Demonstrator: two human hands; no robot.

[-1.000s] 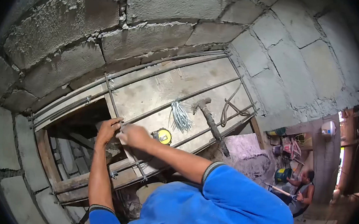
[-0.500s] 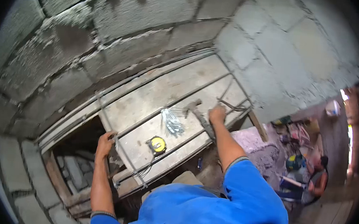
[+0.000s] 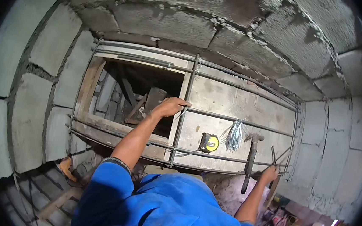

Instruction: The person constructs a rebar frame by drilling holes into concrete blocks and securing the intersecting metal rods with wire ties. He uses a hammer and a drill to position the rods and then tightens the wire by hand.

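rebar [image 3: 215, 115] at left hand [image 3: 171, 107], tool [image 3: 273, 156] at right hand [image 3: 270, 173]

Rough gray block walls [image 3: 166, 24] at top, left, right; more blocks [image 3: 52, 180] lower left, near orange object [image 3: 67, 168], unclear; jumbled clutter [image 3: 280, 223] lower right.

- Shirt [image 3: 169, 201]: bright blue, with a dark band carrying a pale stripe round the sleeve edge.
- Tape measure [image 3: 209, 143]: yellow round face with a black mark, black casing.
- Wire bundle [image 3: 234, 137]: shiny silver.
- Steel bars [image 3: 244, 120]: dark grey.
- Hammer [image 3: 250, 161]: dark brown-grey, mottled.
- Panel [image 3: 216, 92]: pale beige-grey, blotched with darker stains.
- Wooden frame [image 3: 89, 82]: dull brown.
- Block walls [image 3: 166, 24]: grey, in a pattern of large blocks; paler grey at the left, with darker joint lines.
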